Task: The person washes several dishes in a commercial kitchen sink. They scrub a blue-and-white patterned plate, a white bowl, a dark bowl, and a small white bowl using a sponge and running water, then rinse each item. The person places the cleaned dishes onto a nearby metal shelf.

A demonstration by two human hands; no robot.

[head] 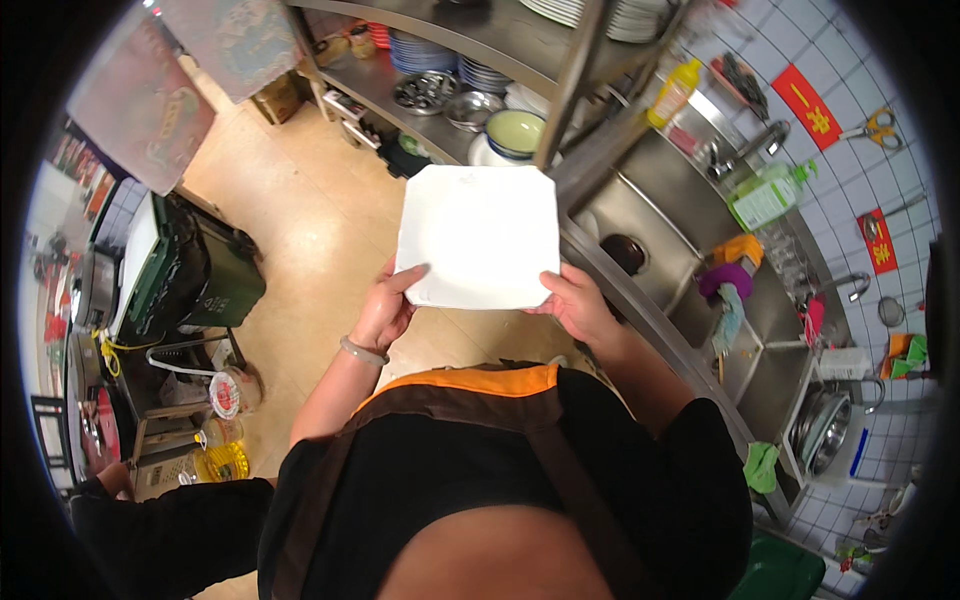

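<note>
A white, square plate with cut corners (480, 232) is held out in front of my body over the tiled floor. My left hand (386, 304) grips its near left corner, thumb on top and fingers underneath. At the near right corner, my right hand (577, 304) pinches the rim the same way. The upper face of the plate looks bare apart from a faint mark near its far edge. Beyond it, a green-lined bowl (517, 131) rests on a white plate on the lower steel shelf.
A steel sink (645, 210) runs along my right, with a faucet (750, 146), a green soap bottle (769, 196) and a yellow bottle (673, 94). Stacked plates (422, 52) fill the rack ahead. Left are a green bin (225, 262), oil bottles (225, 459) and another person's black sleeve (180, 532).
</note>
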